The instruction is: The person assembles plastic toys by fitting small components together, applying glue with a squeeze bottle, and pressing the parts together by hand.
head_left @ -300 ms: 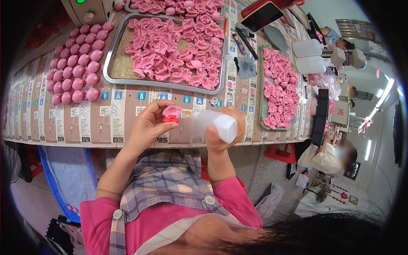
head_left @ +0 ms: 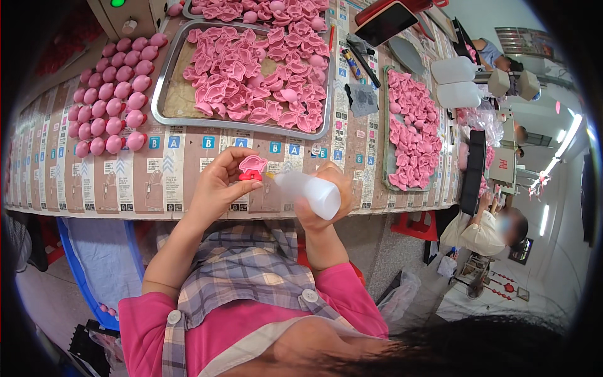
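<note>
In front of me, near the table's front edge, my left hand (head_left: 218, 181) pinches a small pink hollow half-shell (head_left: 252, 164) with a red foot-like piece (head_left: 250, 175) at its bottom. My right hand (head_left: 339, 182) is wrapped around a white squeeze bottle (head_left: 319, 196), tilted with its base toward me. The bottle's thin yellowish nozzle (head_left: 270, 175) points at the pink-and-red piece, right beside it; whether they touch I cannot tell. Beyond my hands, a metal tray (head_left: 235, 125) holds a heap of pink half-shells (head_left: 229, 75).
Rows of round pink figures with red parts (head_left: 115, 125) stand at the left. A greenish tray (head_left: 385, 164) of pink shells lies at the right, near a grey cloth (head_left: 362, 99), pens (head_left: 363, 68) and a phone (head_left: 386, 24). Two white containers (head_left: 458, 94) stand farther right.
My right hand has brought the bottle left and a little toward me, its nozzle now nearer the red piece. My left hand has hardly moved.
</note>
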`<state>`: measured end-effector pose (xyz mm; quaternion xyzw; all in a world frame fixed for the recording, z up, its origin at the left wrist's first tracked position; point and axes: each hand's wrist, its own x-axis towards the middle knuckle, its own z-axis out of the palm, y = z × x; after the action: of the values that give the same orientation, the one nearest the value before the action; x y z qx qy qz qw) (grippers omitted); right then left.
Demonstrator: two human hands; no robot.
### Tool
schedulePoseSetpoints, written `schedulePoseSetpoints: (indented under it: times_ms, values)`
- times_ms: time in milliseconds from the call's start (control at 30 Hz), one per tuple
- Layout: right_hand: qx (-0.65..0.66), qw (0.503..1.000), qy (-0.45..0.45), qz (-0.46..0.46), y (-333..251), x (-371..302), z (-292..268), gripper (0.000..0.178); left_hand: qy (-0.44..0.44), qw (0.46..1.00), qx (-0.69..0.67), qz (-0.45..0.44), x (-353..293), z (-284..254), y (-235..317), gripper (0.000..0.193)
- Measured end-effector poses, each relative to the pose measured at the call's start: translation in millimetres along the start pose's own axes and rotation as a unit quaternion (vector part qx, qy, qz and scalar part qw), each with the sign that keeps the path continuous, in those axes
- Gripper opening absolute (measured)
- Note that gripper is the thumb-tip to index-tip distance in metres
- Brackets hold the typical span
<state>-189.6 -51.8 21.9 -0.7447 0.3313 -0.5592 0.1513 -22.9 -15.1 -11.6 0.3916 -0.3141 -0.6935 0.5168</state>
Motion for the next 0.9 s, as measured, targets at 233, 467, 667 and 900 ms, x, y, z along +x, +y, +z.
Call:
schedulePoseSetpoints:
  times_ms: [233,467,667,900]
  values:
    - [-0.051,0.964,0.195,0.176,28.8,21.3,-28.1,0.031,0.009,1.0,0.006,0.021,2.6,1.6,0.1,0.042]
    - [-0.265,0.917,0.097,0.282,124.5,10.5,-85.0,0.032,0.026,0.998,0.025,0.046,4.6,-5.5,-9.1,0.043]
    - [-0.316,0.91,0.084,0.257,137.2,0.7,-80.6,0.023,0.02,0.997,0.038,0.06,6.2,-14.7,-13.5,0.043]
    - [-0.494,0.858,-0.01,0.142,144.1,26.1,-142.6,0.022,0.03,0.998,0.034,0.05,8.6,-11.5,-5.9,0.042]
